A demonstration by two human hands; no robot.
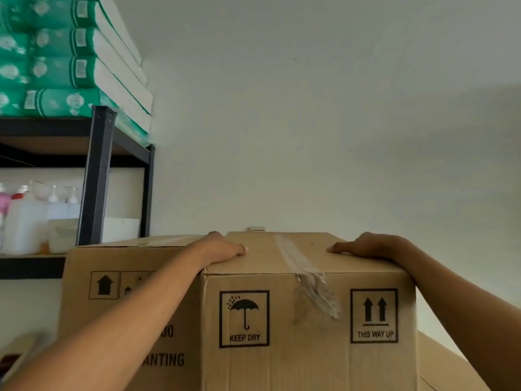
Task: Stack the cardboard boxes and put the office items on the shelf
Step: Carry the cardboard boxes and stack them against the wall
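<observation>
Left hand and right hand lay flat, fingers extended, on top of taped cardboard box, second box touching its left side, black shelf behind with bottles, green packs above, white wall beyond.

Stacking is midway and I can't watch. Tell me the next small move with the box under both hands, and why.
Probably push the taped box back toward the wall. Both the left hand and right hand lie flat on its top, and its printed face stands nearer the camera than the neighbouring box.
</observation>
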